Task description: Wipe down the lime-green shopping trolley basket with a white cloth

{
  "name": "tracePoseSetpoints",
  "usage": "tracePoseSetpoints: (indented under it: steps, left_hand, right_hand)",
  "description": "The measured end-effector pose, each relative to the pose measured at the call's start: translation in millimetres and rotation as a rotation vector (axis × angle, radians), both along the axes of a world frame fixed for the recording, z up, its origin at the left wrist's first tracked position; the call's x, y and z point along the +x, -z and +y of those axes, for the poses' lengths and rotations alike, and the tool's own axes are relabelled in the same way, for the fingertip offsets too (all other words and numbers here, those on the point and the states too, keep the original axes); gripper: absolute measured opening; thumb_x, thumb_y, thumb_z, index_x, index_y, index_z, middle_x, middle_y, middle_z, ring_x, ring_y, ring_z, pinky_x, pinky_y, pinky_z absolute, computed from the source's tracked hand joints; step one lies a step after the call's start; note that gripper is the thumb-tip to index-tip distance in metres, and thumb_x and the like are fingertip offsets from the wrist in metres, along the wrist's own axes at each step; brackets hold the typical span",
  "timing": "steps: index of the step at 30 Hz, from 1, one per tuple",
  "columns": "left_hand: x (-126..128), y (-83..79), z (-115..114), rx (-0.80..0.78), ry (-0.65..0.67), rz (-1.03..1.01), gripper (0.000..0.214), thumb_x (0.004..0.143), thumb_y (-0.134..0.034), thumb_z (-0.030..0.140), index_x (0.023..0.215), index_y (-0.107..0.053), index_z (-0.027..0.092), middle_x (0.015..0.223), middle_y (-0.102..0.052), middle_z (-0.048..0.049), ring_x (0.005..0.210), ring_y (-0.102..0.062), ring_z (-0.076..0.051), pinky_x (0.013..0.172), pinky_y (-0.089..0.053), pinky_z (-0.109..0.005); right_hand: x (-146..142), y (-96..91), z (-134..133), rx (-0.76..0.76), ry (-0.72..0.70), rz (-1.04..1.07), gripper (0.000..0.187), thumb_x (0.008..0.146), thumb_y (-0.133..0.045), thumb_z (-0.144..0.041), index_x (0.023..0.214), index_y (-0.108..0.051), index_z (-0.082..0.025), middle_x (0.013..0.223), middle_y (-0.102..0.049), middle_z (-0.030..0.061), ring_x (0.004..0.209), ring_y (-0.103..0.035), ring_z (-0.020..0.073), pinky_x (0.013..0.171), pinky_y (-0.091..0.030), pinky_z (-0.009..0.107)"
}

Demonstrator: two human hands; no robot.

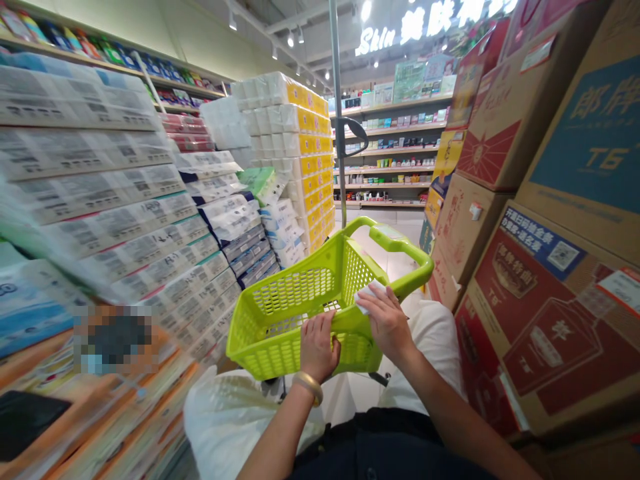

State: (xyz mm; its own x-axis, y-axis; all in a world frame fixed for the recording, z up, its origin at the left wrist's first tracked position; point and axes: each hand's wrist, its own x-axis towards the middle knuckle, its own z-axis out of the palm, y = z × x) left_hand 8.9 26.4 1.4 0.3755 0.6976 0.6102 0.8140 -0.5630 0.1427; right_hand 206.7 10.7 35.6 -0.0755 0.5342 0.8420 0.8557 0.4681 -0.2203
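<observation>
A lime-green plastic shopping cart [280,290] stands between my knees, its basket made of perforated panels and its handle [400,243] toward the right. My left hand [320,343] has its fingers hooked over the cart's near rim, with a gold bangle on the wrist. A folded white tissue [367,297] lies under the fingers of my right hand [390,320], which presses it against the cart's rim close to the handle. The fingertips on the tissue are partly hidden. I see nothing inside the basket.
Stacked tissue packs [115,173] rise on the left, with yellow-sided packs [315,153] behind the cart. Cardboard cartons [555,320] crowd the right side. A metal pole [336,67] with a dark hook stands behind the cart. Stocked shelves [390,150] line the back.
</observation>
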Motion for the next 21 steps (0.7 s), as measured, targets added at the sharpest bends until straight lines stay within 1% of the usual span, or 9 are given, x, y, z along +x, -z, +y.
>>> tracePoseSetpoints:
  steps: [5, 6, 8, 10, 12, 14, 15, 17, 21]
  left_hand:
    - [-0.2, 1.1, 0.4, -0.002, 0.006, -0.007, 0.059, 0.073, -0.054, 0.014, 0.131, -0.048, 0.018, 0.113, -0.064, -0.0102, 0.106, -0.055, -0.026, 0.097, -0.039, -0.042]
    - [0.4, 1.5, 0.5, -0.002, 0.003, -0.011, 0.059, 0.073, -0.053, 0.014, 0.131, -0.048, 0.018, 0.113, -0.064, -0.0104, 0.106, -0.055, -0.027, 0.097, -0.039, -0.042]
    - [1.4, 1.8, 0.8, -0.005, -0.003, -0.021, 0.057, 0.073, -0.053, 0.014, 0.13, -0.049, 0.018, 0.112, -0.064, -0.0107, 0.106, -0.055, -0.027, 0.097, -0.038, -0.042]
    - [1.7, 1.6, 1.1, -0.011, 0.0, -0.026, 0.055, 0.074, -0.052, 0.015, 0.129, -0.049, 0.017, 0.112, -0.064, -0.0109, 0.106, -0.055, -0.027, 0.097, -0.038, -0.042]
    - [0.9, 0.9, 1.2, -0.02, 0.012, -0.028, 0.053, 0.076, -0.051, 0.016, 0.129, -0.049, 0.017, 0.112, -0.063, -0.0111, 0.107, -0.055, -0.027, 0.097, -0.038, -0.042]
    - [-0.4, 0.1, 1.2, -0.031, 0.026, -0.025, 0.053, 0.077, -0.051, 0.016, 0.13, -0.048, 0.017, 0.113, -0.063, -0.0112, 0.108, -0.055, -0.027, 0.097, -0.038, -0.042]
    - [-1.1, -0.3, 1.1, -0.036, 0.031, -0.021, 0.054, 0.077, -0.051, 0.017, 0.131, -0.048, 0.017, 0.114, -0.063, -0.0113, 0.108, -0.055, -0.027, 0.097, -0.038, -0.042]
    - [-1.8, -0.7, 0.9, -0.046, 0.035, -0.014, 0.056, 0.076, -0.052, 0.016, 0.131, -0.047, 0.018, 0.115, -0.063, -0.0111, 0.108, -0.055, -0.028, 0.098, -0.038, -0.042]
    - [-0.4, -0.3, 0.4, -0.036, 0.01, -0.018, 0.059, 0.073, -0.052, 0.014, 0.131, -0.047, 0.018, 0.114, -0.063, -0.0106, 0.107, -0.055, -0.027, 0.098, -0.038, -0.042]
  right_hand:
    - [32.2, -15.3, 5.1, 0.051, 0.155, 0.129, 0.036, 0.091, -0.041, -0.008, 0.105, -0.071, -0.023, 0.113, -0.074, 0.0032, 0.126, -0.058, 0.0229, 0.119, -0.025, 0.051]
    - [35.2, -17.7, 5.5, 0.059, 0.178, 0.15, 0.036, 0.091, -0.042, -0.008, 0.104, -0.071, -0.023, 0.113, -0.074, 0.004, 0.126, -0.058, 0.0239, 0.119, -0.025, 0.052]
    - [30.6, -18.5, 4.4, 0.04, 0.179, 0.157, 0.036, 0.09, -0.042, -0.008, 0.104, -0.071, -0.023, 0.113, -0.074, 0.0046, 0.127, -0.057, 0.0248, 0.119, -0.025, 0.053]
    - [14.8, -14.3, 1.7, -0.018, 0.101, 0.103, 0.038, 0.088, -0.043, -0.005, 0.105, -0.071, -0.023, 0.113, -0.074, 0.0037, 0.126, -0.058, 0.0238, 0.119, -0.026, 0.052]
    - [-2.1, -8.3, -0.8, -0.075, -0.033, 0.008, 0.04, 0.086, -0.043, -0.002, 0.105, -0.071, -0.024, 0.114, -0.074, 0.002, 0.125, -0.059, 0.0216, 0.119, -0.028, 0.048]
    - [-9.6, -4.9, -1.2, -0.102, -0.128, -0.054, 0.041, 0.086, -0.043, -0.001, 0.104, -0.071, -0.024, 0.114, -0.074, 0.0007, 0.123, -0.061, 0.0199, 0.118, -0.031, 0.044]
    - [-8.0, -5.0, -0.6, -0.102, -0.142, -0.058, 0.04, 0.086, -0.043, -0.001, 0.104, -0.071, -0.024, 0.114, -0.074, 0.0004, 0.122, -0.061, 0.0195, 0.118, -0.031, 0.044]
    - [4.4, -8.7, 2.2, -0.079, -0.096, -0.019, 0.038, 0.088, -0.044, -0.003, 0.104, -0.071, -0.024, 0.112, -0.075, 0.0005, 0.119, -0.063, 0.0196, 0.118, -0.031, 0.045]
    - [34.7, -19.2, 7.4, 0.018, 0.103, 0.128, 0.037, 0.091, -0.041, -0.007, 0.106, -0.071, -0.022, 0.113, -0.074, 0.0043, 0.123, -0.06, 0.0226, 0.118, -0.029, 0.051]
